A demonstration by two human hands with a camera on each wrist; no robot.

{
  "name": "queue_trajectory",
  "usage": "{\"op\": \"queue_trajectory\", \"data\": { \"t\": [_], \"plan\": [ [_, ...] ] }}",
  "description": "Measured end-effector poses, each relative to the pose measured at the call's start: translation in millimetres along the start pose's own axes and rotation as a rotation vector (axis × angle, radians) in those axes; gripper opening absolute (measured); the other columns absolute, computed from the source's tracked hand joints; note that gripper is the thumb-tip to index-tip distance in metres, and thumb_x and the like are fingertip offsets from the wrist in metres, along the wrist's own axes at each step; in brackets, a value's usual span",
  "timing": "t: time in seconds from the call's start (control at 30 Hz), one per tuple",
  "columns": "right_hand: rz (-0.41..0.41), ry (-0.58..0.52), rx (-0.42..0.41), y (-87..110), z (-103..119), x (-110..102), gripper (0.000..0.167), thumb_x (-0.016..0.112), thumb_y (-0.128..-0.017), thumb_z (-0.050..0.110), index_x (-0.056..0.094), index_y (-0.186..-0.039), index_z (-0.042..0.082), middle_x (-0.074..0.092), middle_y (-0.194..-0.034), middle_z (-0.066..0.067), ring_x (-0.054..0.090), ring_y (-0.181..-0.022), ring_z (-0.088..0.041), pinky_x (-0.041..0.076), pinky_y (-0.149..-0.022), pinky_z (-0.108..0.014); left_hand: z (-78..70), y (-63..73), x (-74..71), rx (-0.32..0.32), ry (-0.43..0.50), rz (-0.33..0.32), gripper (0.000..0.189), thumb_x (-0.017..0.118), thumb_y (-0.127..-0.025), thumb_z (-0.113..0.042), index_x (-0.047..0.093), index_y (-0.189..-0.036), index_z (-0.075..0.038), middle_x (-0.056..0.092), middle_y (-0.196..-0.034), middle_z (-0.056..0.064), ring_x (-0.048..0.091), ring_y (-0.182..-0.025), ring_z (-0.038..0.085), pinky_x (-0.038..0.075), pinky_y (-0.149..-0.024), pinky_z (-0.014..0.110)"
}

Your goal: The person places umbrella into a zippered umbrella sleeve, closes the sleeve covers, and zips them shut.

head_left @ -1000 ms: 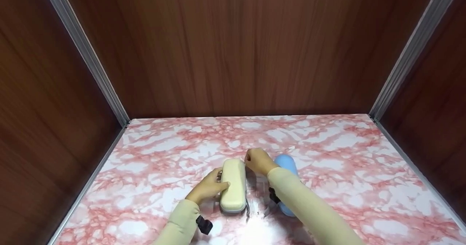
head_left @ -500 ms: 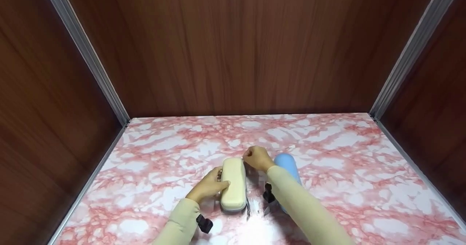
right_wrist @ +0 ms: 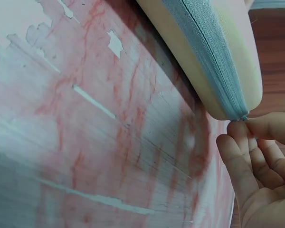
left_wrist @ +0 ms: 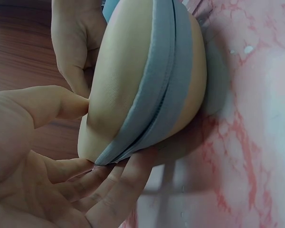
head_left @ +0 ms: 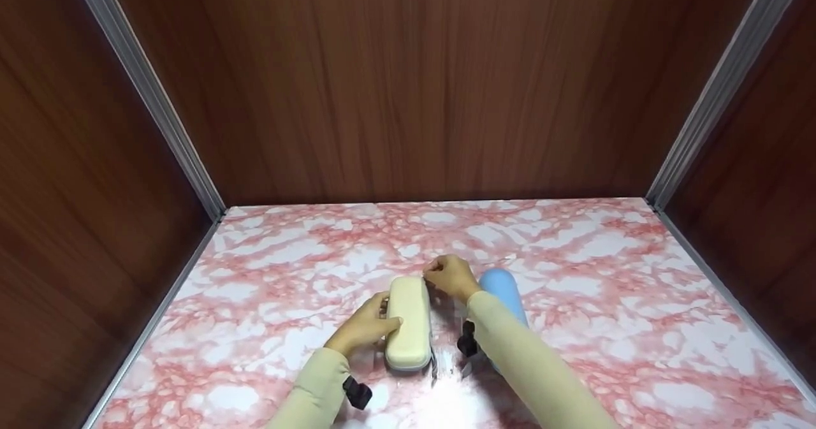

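Observation:
A cream zippered case (head_left: 408, 327) with a grey-blue zipper band lies lengthwise on the table. My left hand (head_left: 363, 327) holds it from the left, thumb on the top and fingers against the side. In the left wrist view, the fingertips lie along the zipper band (left_wrist: 166, 90). At the case's far right corner is my right hand (head_left: 454, 277). Its thumb and forefinger pinch the small zipper pull (right_wrist: 244, 117), mostly hidden by the fingertips. The zipper teeth look closed in the stretch seen in the right wrist view.
A blue rounded case (head_left: 502, 289) lies to the right, partly covered by the right forearm. The marbled red-and-white table (head_left: 287, 250) is bounded by brown wood-grain panels (head_left: 408, 85) at the back and both sides.
My right hand has moved slightly left and away around the cream case's far corner, and its wrist has turned a little. My left hand and the case stay put.

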State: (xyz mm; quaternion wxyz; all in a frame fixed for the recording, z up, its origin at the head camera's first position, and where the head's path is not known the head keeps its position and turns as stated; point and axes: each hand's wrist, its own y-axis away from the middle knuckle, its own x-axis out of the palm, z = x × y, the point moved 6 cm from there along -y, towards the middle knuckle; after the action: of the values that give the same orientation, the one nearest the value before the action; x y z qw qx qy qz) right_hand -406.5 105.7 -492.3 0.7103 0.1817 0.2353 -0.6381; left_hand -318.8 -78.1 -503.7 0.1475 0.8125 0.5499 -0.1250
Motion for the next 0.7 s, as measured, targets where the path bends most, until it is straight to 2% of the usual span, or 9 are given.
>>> {"op": "queue_trajectory", "data": {
  "t": [0.17, 0.27, 0.47, 0.7],
  "plan": [
    [-0.018, 0.039, -0.026, -2.2, 1.1, 1.3, 0.006, 0.071, -0.091, 0.011, 0.073, -0.087, 0.007, 0.066, -0.074, 0.001, 0.059, -0.07, -0.013, 0.051, -0.068, -0.032, -0.4, -0.2, 1.0, -0.014, 0.017, 0.011, 0.067, 0.065, -0.094, -0.014, 0.033, -0.15, 0.006, 0.044, -0.142, 0.024, 0.05, -0.123, 0.037, 0.051, -0.088, 0.046],
    [-0.034, 0.057, -0.042, -3.8, 1.3, 2.3, 0.006, 0.071, -0.09, 0.009, 0.073, -0.087, 0.006, 0.067, -0.076, 0.0, 0.059, -0.073, -0.015, 0.052, -0.072, -0.034, 0.1, -0.7, 1.1, -0.017, 0.008, 0.005, 0.068, 0.065, -0.093, -0.015, 0.033, -0.15, 0.006, 0.044, -0.143, 0.024, 0.05, -0.122, 0.036, 0.052, -0.086, 0.044],
    [-0.043, 0.061, -0.032, -4.7, 1.2, 4.5, 0.004, 0.071, -0.09, 0.009, 0.073, -0.088, 0.007, 0.067, -0.079, -0.001, 0.06, -0.078, -0.017, 0.053, -0.077, -0.036, -2.3, -0.7, 1.0, 0.014, 0.004, 0.001, 0.068, 0.064, -0.092, -0.012, 0.033, -0.149, 0.008, 0.043, -0.144, 0.027, 0.048, -0.125, 0.038, 0.05, -0.092, 0.047],
    [-0.067, 0.048, -0.045, -4.5, 2.6, 6.1, 0.004, 0.072, -0.089, 0.008, 0.074, -0.088, 0.006, 0.068, -0.079, -0.001, 0.061, -0.076, -0.017, 0.053, -0.074, -0.035, -2.3, -2.0, 0.9, 0.048, -0.03, -0.006, 0.065, 0.064, -0.092, -0.011, 0.036, -0.147, 0.009, 0.047, -0.141, 0.026, 0.05, -0.123, 0.037, 0.046, -0.099, 0.048]
  ]
}}
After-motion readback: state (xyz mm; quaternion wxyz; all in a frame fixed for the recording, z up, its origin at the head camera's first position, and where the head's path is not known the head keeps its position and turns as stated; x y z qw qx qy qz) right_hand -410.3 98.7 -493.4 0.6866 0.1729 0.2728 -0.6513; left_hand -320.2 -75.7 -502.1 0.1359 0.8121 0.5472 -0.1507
